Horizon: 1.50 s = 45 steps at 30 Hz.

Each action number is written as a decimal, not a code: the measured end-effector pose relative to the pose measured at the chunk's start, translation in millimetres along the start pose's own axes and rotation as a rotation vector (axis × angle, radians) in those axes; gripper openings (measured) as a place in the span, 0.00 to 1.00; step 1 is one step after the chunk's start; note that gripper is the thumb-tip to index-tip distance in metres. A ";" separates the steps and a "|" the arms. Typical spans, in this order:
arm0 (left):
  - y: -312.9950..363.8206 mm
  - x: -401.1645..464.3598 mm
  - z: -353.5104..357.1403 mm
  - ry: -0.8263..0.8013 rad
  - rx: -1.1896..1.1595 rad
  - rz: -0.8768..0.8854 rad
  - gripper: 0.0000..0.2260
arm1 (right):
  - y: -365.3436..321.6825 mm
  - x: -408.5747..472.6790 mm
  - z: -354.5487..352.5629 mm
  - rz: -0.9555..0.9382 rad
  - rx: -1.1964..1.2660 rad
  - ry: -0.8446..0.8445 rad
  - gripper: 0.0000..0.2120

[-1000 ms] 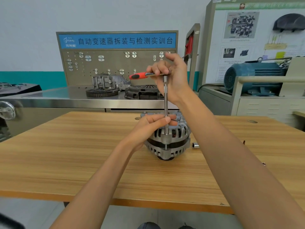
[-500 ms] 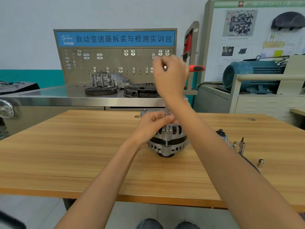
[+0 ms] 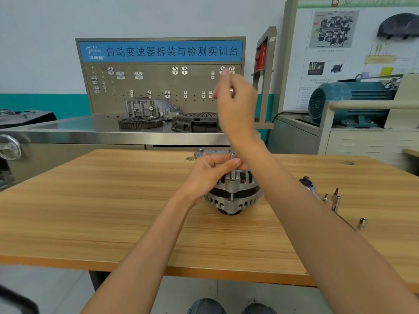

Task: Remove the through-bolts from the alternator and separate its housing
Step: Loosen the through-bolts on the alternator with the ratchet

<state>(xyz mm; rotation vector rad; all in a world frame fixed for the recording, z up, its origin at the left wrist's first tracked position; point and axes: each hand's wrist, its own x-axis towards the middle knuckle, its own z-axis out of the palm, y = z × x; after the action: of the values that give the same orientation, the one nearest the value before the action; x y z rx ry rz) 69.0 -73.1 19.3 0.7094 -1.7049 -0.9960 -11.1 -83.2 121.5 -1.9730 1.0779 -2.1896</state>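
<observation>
The alternator point(image 3: 233, 193) sits on the wooden table point(image 3: 90, 211), near its far edge, with its shaft axis upright and its ribbed housing stacked in two halves, a dark band between them. To the alternator's left, the left hand point(image 3: 210, 171) comes in low, fingers curled, and pinches a slim metal extension bar point(image 3: 232, 165) that stands vertically on the lug at the alternator's near side; the bar's long axis runs straight up. The through-bolt point(image 3: 232, 196) shows as a short bright length in the gap between the two lugs, also vertical. Above the alternator, the right hand point(image 3: 235, 105) is raised and blurred, closed round the top of the tool; only a glint of metal shows between the fingers, and the handle is hidden behind the hand. The forearm covers the bar's middle and the alternator's right side. To the alternator's right, small sockets point(image 3: 362, 223) and bits lie on the table, partly cut off by the arm.
</observation>
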 end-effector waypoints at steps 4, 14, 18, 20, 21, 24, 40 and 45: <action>-0.9 0.1 7.1 0.102 0.071 -0.013 0.24 | -1.8 -17.3 1.3 -0.215 -1.007 0.068 0.11; 2.2 0.7 -0.3 -0.022 0.094 -0.029 0.10 | 4.6 15.5 -16.1 0.383 0.779 -0.266 0.23; 2.5 -0.1 -3.5 -0.068 0.092 -0.034 0.09 | 6.7 21.5 -13.8 0.591 1.256 -0.364 0.25; 0.6 -0.6 -3.9 -0.043 0.063 -0.017 0.08 | 2.3 15.3 -7.2 0.447 0.923 -0.274 0.24; 1.0 -1.4 -3.2 -0.030 0.042 -0.013 0.08 | 0.5 10.1 -3.9 0.346 0.691 -0.203 0.21; 0.2 -1.4 -0.3 0.013 0.076 0.005 0.14 | 3.6 -10.1 2.0 -0.049 -0.171 0.012 0.09; 3.9 -2.4 -0.3 -0.029 0.063 -0.006 0.09 | -2.0 11.3 -10.1 0.386 0.919 -0.347 0.20; 1.6 -0.6 -0.9 -0.011 0.070 -0.003 0.08 | -2.7 3.2 -0.5 0.219 0.547 -0.149 0.18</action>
<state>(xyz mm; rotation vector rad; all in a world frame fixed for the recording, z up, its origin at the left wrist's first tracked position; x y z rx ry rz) 70.0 -72.1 20.5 0.7532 -1.7558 -0.9477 -11.0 -82.3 125.7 -1.6527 0.5588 -1.9179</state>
